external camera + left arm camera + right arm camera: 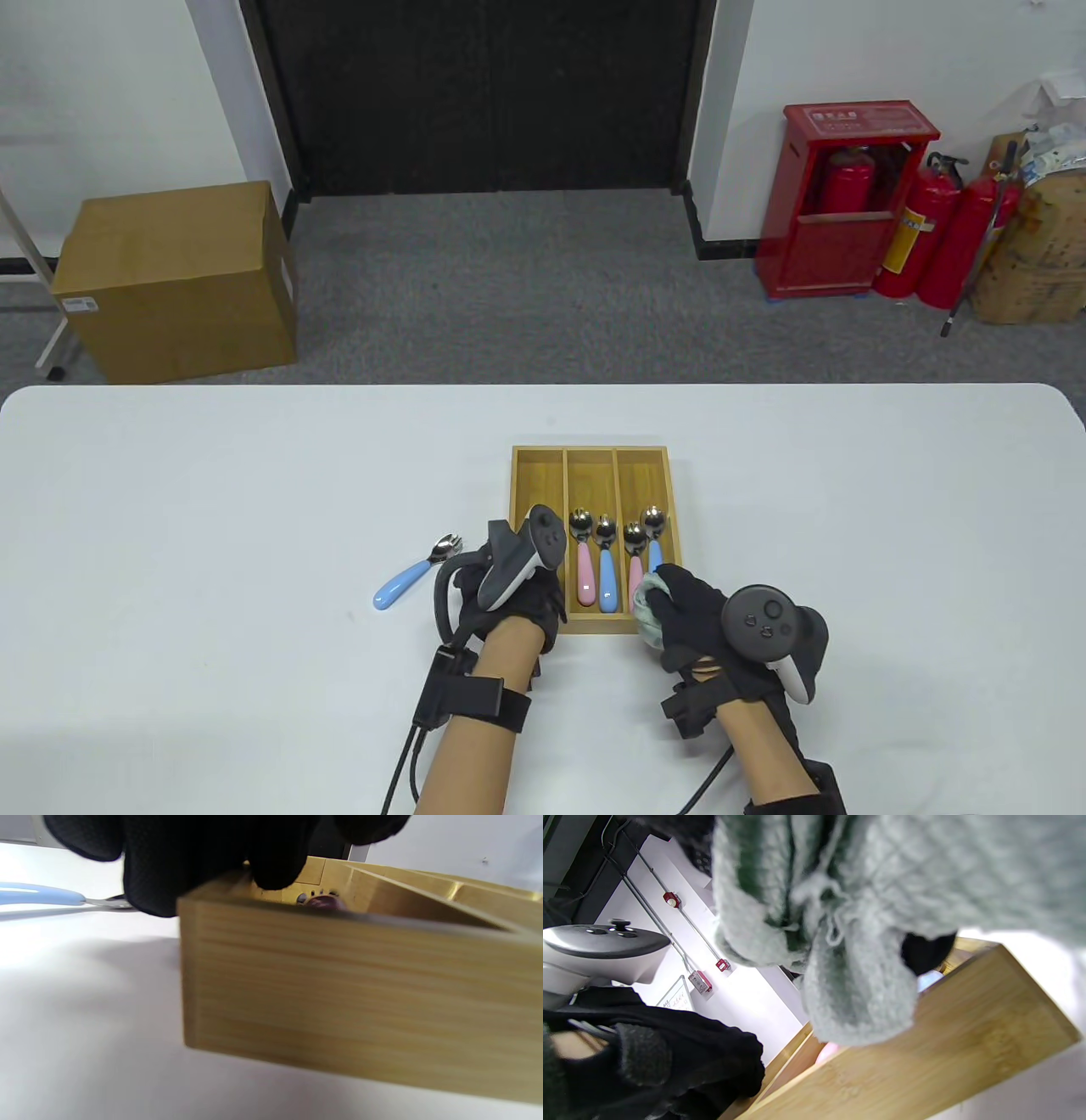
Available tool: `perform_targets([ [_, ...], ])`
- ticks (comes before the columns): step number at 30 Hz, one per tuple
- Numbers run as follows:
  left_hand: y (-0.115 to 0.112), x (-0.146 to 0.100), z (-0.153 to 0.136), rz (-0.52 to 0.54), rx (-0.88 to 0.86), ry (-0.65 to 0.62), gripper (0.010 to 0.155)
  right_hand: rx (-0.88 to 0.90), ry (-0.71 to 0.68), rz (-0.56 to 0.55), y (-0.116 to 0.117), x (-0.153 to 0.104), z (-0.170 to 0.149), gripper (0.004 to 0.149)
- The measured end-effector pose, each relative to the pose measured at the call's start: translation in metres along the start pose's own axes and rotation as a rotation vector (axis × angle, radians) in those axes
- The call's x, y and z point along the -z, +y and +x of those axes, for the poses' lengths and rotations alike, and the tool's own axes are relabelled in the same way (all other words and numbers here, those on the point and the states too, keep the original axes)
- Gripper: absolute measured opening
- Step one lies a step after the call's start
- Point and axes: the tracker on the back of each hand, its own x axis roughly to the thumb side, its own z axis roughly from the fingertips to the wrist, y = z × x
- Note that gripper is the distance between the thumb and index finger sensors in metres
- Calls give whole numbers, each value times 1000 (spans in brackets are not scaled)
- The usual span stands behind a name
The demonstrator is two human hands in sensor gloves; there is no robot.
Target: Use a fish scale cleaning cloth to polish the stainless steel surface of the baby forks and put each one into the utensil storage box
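Note:
The wooden storage box point(537, 456) has three long compartments. A pink-handled fork point(584, 570) and a blue one point(607, 581) lie in the middle one, and two more point(654, 528) in the right one. My left hand point(533, 598) hangs over the near-left corner of the box point(339, 997), its fingers point(212, 861) loosely curled and gripping nothing I can see. Just past them, something small and dark point(323, 902) lies in the left compartment. My right hand point(679, 604) grips the bunched grey-green cloth point(646, 615) point(857, 899) at the box's near-right corner point(925, 1052). One blue-handled fork point(411, 576) point(38, 894) lies on the table left of the box.
The white table point(212, 509) stretches wide on both sides of the box. Beyond its far edge stand a cardboard carton point(178, 280) on the floor and a red extinguisher cabinet point(840, 204).

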Motion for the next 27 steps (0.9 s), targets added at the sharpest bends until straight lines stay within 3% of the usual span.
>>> perform_targets([
  [4,11,-5,-20,65,-102,-50,58,13,4,0,-1,1,0,45],
  [9,20,-6,-73,106,-165,0,60,14,4,1,-1,1,-1,45],
  [13,15,-6,-118,88,-51,86,63,6,-2,1,-1,3,0,45],
  [17,3,-6,-151,-25,17,177,69,-12,-4,11,1,4,0,45],
  [27,-8,7,-157,-133,-37,239,70,-10,-20,21,2,1,1,45],
])
